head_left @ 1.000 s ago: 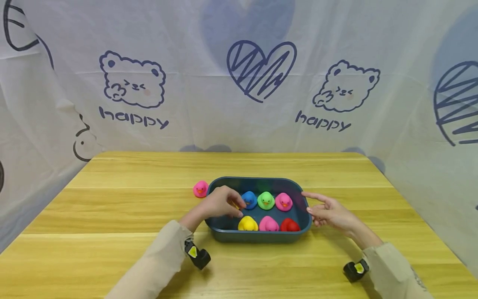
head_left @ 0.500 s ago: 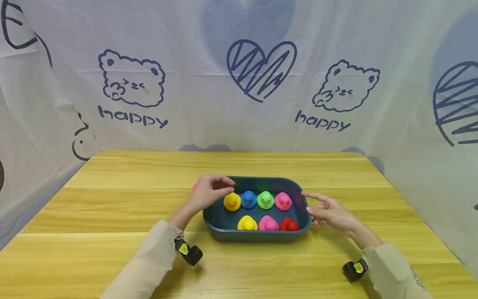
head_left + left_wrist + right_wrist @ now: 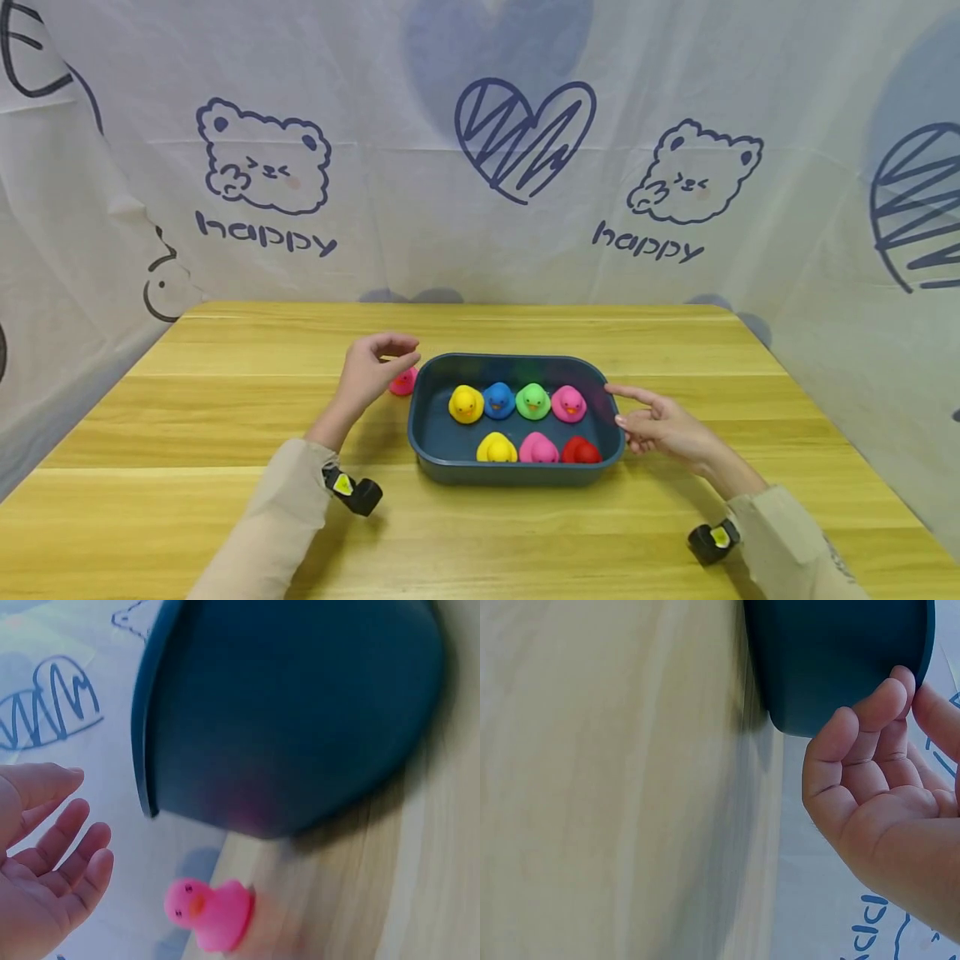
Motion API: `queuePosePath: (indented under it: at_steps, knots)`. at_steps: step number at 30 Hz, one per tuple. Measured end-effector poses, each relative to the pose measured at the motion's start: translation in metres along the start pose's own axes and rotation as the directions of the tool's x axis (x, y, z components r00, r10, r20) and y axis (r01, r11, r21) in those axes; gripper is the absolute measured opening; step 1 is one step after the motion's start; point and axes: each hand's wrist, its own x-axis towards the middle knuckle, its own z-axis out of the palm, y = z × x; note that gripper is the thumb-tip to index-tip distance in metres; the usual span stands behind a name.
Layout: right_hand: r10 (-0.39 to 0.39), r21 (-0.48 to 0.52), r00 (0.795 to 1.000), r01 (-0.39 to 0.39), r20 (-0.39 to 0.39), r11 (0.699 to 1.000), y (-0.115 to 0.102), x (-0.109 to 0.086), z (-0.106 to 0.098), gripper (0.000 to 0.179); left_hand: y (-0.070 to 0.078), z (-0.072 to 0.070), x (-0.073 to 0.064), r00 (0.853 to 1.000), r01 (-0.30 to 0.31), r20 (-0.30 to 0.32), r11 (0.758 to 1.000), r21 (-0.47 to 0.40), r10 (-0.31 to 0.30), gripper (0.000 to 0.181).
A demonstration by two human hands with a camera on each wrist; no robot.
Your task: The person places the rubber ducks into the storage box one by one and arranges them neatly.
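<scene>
My left hand (image 3: 369, 371) hovers over the table left of a dark blue-green plastic basin (image 3: 517, 475), thumb and fingers apart with nothing between them. Beneath it a pink rubber duck (image 3: 403, 383) sits on the table against the basin's left side, partly covered by the hand; the left wrist view shows the whole duck (image 3: 214, 913). My right hand (image 3: 667, 429) touches the basin's right end with its fingertips. Inside, the back row has a yellow duck (image 3: 467, 405), a blue duck (image 3: 498, 401), a green duck (image 3: 533, 402) and a pink duck (image 3: 568, 404).
Along the basin's front wall sit another yellow duck (image 3: 497, 448), a pink one and a red duck (image 3: 582, 451), their lower parts hidden by the rim. The wooden table (image 3: 187, 433) meets a white printed cloth (image 3: 405, 208) behind. Each wrist wears a small black camera (image 3: 360, 496).
My left hand has let go of the yellow duck, leaving it at the left of the back row, and has moved left out of the basin to the pink duck. The right hand stays put.
</scene>
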Motion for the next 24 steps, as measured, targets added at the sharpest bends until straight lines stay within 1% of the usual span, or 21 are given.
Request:
queuePosePath:
  at_steps: [3,8,11,14,20,24]
  knots:
    - [-0.004,-0.005,1.000,0.004,0.002,1.000,0.000,0.000,-0.001,0.061,-0.007,-0.005,0.000,1.000,0.026,-0.009,0.999,0.021,-0.025,0.022]
    - [0.000,-0.020,1.000,0.000,0.003,1.000,0.002,0.000,-0.002,0.061,-0.018,-0.010,0.001,0.995,0.092,0.020,0.994,0.050,-0.093,0.028]
    - [0.011,-0.023,1.000,-0.011,-0.004,1.000,0.002,0.000,-0.003,0.062,-0.022,-0.011,0.001,0.990,0.136,0.045,0.990,0.032,-0.137,0.033]
    - [0.018,-0.025,1.000,-0.018,-0.007,1.000,0.002,0.000,-0.003,0.062,-0.026,-0.012,0.002,0.984,0.168,0.062,0.986,0.008,-0.168,0.036]
    - [0.006,-0.028,1.000,-0.006,0.007,1.000,0.002,0.000,-0.003,0.062,-0.032,-0.013,0.003,0.975,0.208,0.083,0.978,-0.023,-0.205,0.040]
    - [0.012,-0.027,1.000,-0.012,0.006,1.000,0.002,0.000,-0.004,0.062,-0.035,-0.012,0.003,0.965,0.250,0.086,0.968,-0.036,-0.246,0.040]
